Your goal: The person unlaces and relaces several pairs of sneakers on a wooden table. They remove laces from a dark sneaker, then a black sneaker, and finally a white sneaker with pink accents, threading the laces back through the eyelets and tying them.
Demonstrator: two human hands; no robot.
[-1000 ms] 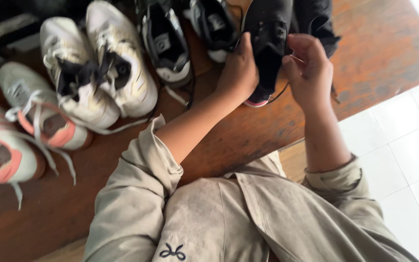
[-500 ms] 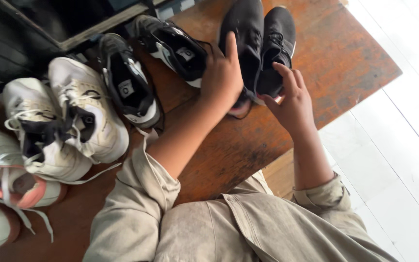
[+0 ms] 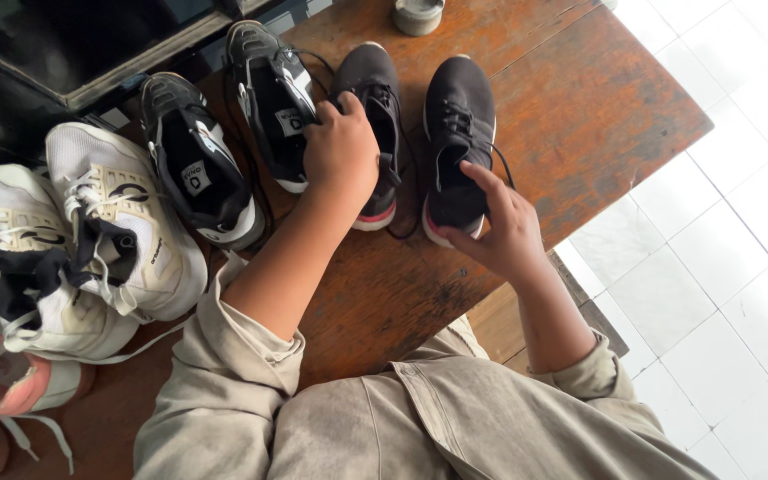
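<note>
On table: left hand [image 3: 341, 149] grips dark shoe [image 3: 372, 98]; right hand [image 3: 501, 233] touches other shoe [image 3: 458, 124].

We note a worn wooden table [image 3: 580, 116], reddish-brown, beside a white tiled floor [image 3: 740, 267]. On it lie a dark grey pair of sneakers [image 3: 460, 133], a black pair [image 3: 197, 169], a white pair [image 3: 108, 231] and a pink-trimmed pair [image 3: 2, 382] at left. A small round tin [image 3: 418, 13] sits at the far edge.
</note>
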